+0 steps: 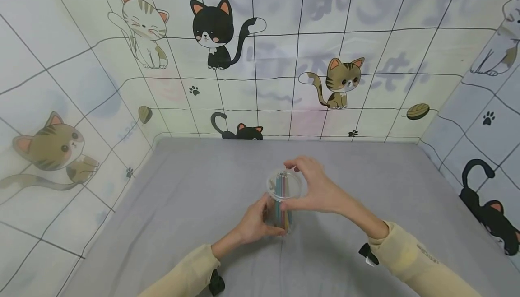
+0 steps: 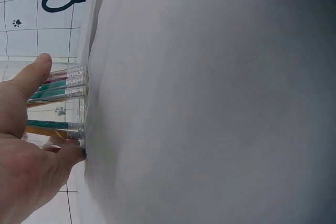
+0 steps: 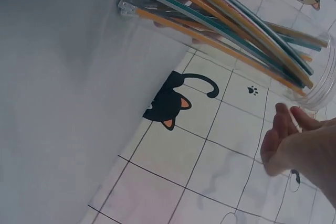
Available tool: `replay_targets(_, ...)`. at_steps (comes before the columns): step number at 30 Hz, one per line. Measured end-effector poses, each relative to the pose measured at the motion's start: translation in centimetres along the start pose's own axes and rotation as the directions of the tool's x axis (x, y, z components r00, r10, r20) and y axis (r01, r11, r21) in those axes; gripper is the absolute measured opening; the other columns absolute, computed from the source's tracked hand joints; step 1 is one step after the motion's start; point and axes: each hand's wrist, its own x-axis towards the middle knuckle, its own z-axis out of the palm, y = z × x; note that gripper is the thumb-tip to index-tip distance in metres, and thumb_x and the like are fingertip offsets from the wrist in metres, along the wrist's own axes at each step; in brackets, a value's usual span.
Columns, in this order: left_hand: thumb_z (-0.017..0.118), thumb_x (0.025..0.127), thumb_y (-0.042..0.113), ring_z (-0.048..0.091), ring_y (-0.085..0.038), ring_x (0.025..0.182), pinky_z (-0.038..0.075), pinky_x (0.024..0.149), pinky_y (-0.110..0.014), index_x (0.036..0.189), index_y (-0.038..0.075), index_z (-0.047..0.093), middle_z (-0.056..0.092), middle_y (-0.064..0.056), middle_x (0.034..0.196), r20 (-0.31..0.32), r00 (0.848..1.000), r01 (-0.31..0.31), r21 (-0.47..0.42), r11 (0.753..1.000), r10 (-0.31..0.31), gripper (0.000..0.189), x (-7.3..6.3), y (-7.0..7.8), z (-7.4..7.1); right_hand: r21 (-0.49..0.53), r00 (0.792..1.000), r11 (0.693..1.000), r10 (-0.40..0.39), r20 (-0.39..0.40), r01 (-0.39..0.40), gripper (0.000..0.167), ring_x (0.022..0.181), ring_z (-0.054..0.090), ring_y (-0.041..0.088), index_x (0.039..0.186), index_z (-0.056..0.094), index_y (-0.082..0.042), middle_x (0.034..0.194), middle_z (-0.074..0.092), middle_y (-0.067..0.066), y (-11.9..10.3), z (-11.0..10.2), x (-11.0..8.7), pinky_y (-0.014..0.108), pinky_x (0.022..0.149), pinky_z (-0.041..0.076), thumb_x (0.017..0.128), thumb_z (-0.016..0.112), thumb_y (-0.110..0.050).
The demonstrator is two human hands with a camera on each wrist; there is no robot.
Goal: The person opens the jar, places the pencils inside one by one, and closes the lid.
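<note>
A clear jar [image 1: 289, 225] of pencils stands upright on the grey cloth. My left hand [image 1: 253, 224] grips its lower body from the left, thumb and fingers around the side. Over the round clear lid [image 1: 295, 189] at the top, my right hand [image 1: 318, 188] spans from the right, thumb in front and fingertips at the far edge. Teal and orange pencils [image 3: 210, 24] lean inside the jar, silvery ends at the bottom. In the right wrist view the right hand [image 3: 296, 140] is at the rim; the exact fingertip contact is hard to see.
Grey cloth [image 1: 203, 175] covers the flat surface around the jar. White gridded curtains with printed cats [image 1: 343, 82] rise at the back and both sides. A dark strap [image 1: 216, 283] is at the left sleeve, another [image 1: 369, 252] at the right.
</note>
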Motion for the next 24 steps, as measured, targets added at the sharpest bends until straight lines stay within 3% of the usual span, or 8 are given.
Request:
replay_targets(3, 0.092, 0.072, 0.011, 0.055, -0.019, 0.12, 0.043, 0.104, -0.042, 0.147, 0.017, 0.039, 0.059, 0.003, 0.118, 0.0, 1.0, 0.007, 0.004, 1.0, -0.007, 0.092, 0.0, 0.0, 0.0, 0.082, 1.0, 0.997, -0.011, 0.03, 0.009, 0.073, 0.119, 0.042, 0.027, 0.141, 0.05, -0.008, 0.137, 0.05, 0.006, 0.3, -0.2, -0.2, 0.057, 0.096, 0.039, 0.079, 0.084, -0.026)
replay_targets(6, 0.092, 0.073, 0.013, 0.055, -0.02, 0.122, 0.043, 0.104, -0.043, 0.149, 0.018, 0.036, 0.058, 0.0, 0.123, 0.002, 1.0, 0.006, 0.017, 1.0, -0.006, 0.095, 0.0, -0.1, 0.0, 0.129, 0.999, 0.991, -0.024, 0.025, 0.021, 0.064, 0.118, 0.043, 0.025, 0.138, 0.053, -0.009, 0.136, 0.051, 0.005, 0.7, -0.1, -0.3, 0.057, 0.095, 0.04, 0.081, 0.081, -0.019)
replay_targets(15, 0.092, 0.073, 0.012, 0.054, -0.021, 0.124, 0.042, 0.105, -0.041, 0.148, 0.016, 0.037, 0.058, -0.002, 0.126, 0.002, 1.0, -0.003, 0.005, 1.0, 0.003, 0.093, 0.0, -0.1, 0.0, 0.044, 0.995, 0.999, 0.023, -0.092, -0.019, 0.063, 0.113, 0.046, 0.026, 0.118, 0.056, -0.007, 0.12, 0.057, 0.004, 0.4, 0.9, -0.5, 0.051, 0.093, 0.04, 0.071, 0.091, -0.03)
replay_targets(20, 0.092, 0.072, 0.01, 0.055, -0.02, 0.123, 0.043, 0.104, -0.041, 0.146, 0.015, 0.038, 0.059, -0.002, 0.126, 0.001, 1.0, 0.001, -0.004, 1.0, -0.001, 0.092, 0.0, -0.1, 0.0, 0.046, 0.998, 0.999, 0.009, -0.064, -0.006, 0.076, 0.116, 0.046, 0.03, 0.134, 0.051, -0.005, 0.131, 0.053, 0.01, 0.3, 0.7, -0.5, 0.055, 0.093, 0.039, 0.073, 0.089, -0.029)
replay_targets(24, 0.091, 0.073, 0.01, 0.053, -0.02, 0.125, 0.041, 0.106, -0.043, 0.147, 0.015, 0.037, 0.057, -0.002, 0.129, 0.006, 1.0, 0.008, -0.005, 1.0, -0.008, 0.092, 0.0, 0.0, 0.1, 0.099, 0.997, 0.992, -0.074, -0.024, 0.076, 0.07, 0.12, 0.046, 0.029, 0.139, 0.054, -0.009, 0.136, 0.054, 0.007, 0.7, 0.4, -0.2, 0.059, 0.095, 0.038, 0.077, 0.085, -0.021)
